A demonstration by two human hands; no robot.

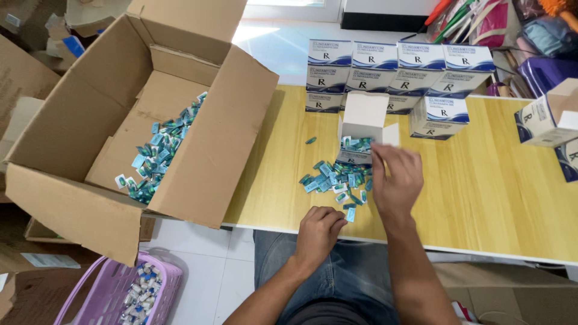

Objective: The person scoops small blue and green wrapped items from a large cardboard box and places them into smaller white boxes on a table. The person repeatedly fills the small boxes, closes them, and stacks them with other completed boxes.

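- My right hand [394, 180] hovers at centre frame over the pile of small teal blister packets [337, 180] on the yellow wooden table [481, 180]. The fingers are curled downward and pinched at the tips, just beside the mouth of the small open white carton [361, 129]. Whether a packet is actually between the fingertips I cannot tell from here.
- My left hand [319, 232] rests lower, at the table's near edge, closed into a loose fist. It may hold packets, but nothing shows through the fingers.
- The packets lie scattered in front of the open carton, a few already inside its mouth and one stray packet [310, 140] apart to the upper left of the pile.
- To work this well, I judge it best to pinch the packets flat and in small stacks, keeping the carton's flap clear so nothing catches on it.
- Sweeping the loose ones toward the carton would keep them off the table edge, where the nearest ones sit close to my left hand.
- Behind, at the top of the frame, stands a row of closed blue-and-white cartons [397, 72].
- A large cardboard box [198, 156] holding more teal packets fills the upper left.
- A purple basket [108, 283] sits at lower left.
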